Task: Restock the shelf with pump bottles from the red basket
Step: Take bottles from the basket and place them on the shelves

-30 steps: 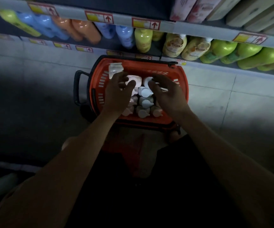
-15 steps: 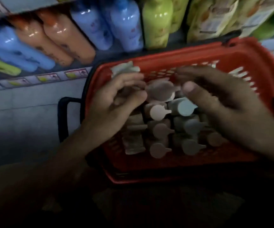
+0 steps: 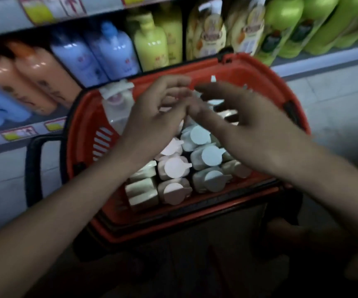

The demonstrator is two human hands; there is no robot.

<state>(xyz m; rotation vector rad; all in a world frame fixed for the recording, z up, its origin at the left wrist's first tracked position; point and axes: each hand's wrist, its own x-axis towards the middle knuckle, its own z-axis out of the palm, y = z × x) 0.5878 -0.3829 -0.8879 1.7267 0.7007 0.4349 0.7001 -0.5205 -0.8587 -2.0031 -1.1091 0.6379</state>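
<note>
Hovering, two hands, left hand [image 3: 152, 117] and right hand [image 3: 244, 123], grips spread, over red basket [image 3: 83, 117].

Dim, soft frame w/ motion blur.
Brightest on the white round pump caps [image 3: 197, 135] in the red plastic basket [image 3: 83, 117]; small glare spots on the orange and lilac shelf bottles [image 3: 44, 67]. Bottom edge nearly black. Both hands smeared; shelf lines bow at the edges.
</note>
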